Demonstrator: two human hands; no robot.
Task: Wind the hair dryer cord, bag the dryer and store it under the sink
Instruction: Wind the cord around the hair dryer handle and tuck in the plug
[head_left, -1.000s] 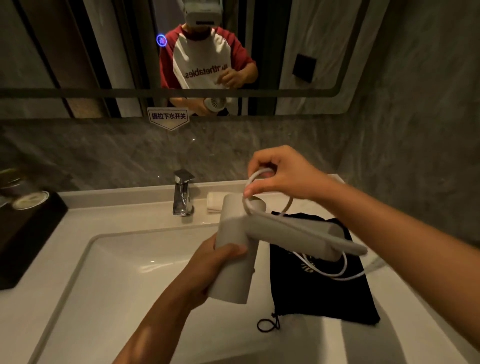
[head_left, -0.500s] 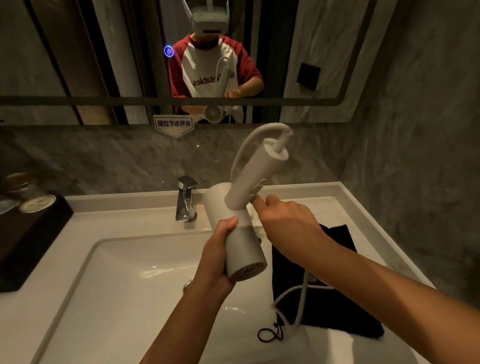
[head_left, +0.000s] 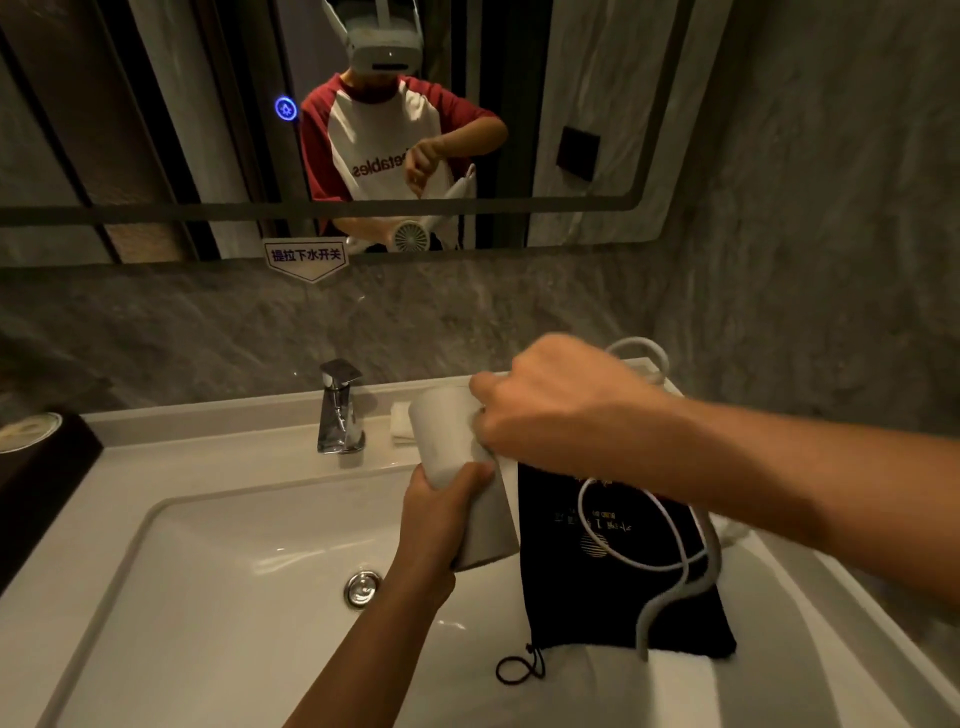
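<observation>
My left hand (head_left: 441, 514) grips the barrel of the white hair dryer (head_left: 452, 441) above the right side of the sink. My right hand (head_left: 550, 410) is closed over the dryer's handle, which it hides, and holds the white cord (head_left: 670, 566). The cord loops out behind my right hand and hangs in loose loops under my forearm, over the black drawstring bag (head_left: 597, 608). The bag lies flat on the counter to the right of the basin, its drawstring loop toward me.
A white basin (head_left: 208, 571) with a chrome drain sits below, a chrome faucet (head_left: 337, 410) behind it. A folded white cloth (head_left: 400, 426) lies by the faucet. A dark box (head_left: 31, 478) with a round lid stands at the left. Stone wall rises close on the right.
The dryer's handle, raised upright half a second ago, has swung down toward the right. My right hand has moved up over the handle with the cord, and the cord's loops have shifted over the bag.
</observation>
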